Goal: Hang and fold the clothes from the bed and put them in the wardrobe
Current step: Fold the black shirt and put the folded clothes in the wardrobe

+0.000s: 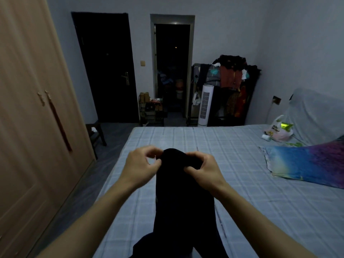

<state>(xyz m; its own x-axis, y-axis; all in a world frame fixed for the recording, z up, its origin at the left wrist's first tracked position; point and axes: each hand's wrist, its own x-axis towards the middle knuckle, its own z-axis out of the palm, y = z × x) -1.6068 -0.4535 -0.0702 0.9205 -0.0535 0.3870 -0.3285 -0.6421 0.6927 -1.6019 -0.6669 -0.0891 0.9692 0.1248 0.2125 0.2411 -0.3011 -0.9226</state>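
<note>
A black garment (pixel 184 198) hangs in front of me above the bed (pixel 214 146), its lower part reaching the bottom of the view. My left hand (pixel 141 164) pinches the garment's top edge on the left with thumb and fingers. At the top right of the cloth, my right hand (pixel 202 170) grips it with curled fingers. The two hands are close together at chest height. The beige wardrobe (pixel 31 112) stands along the left, its doors closed.
A multicoloured pillow (pixel 305 164) and a white plastic bag (pixel 279 130) lie on the bed's right side beside a grey covered headboard (pixel 314 116). A clothes rack (pixel 232 84), tower fan (pixel 204 105), shoe shelf (pixel 150 110) and small stool (pixel 96 133) stand past the bed.
</note>
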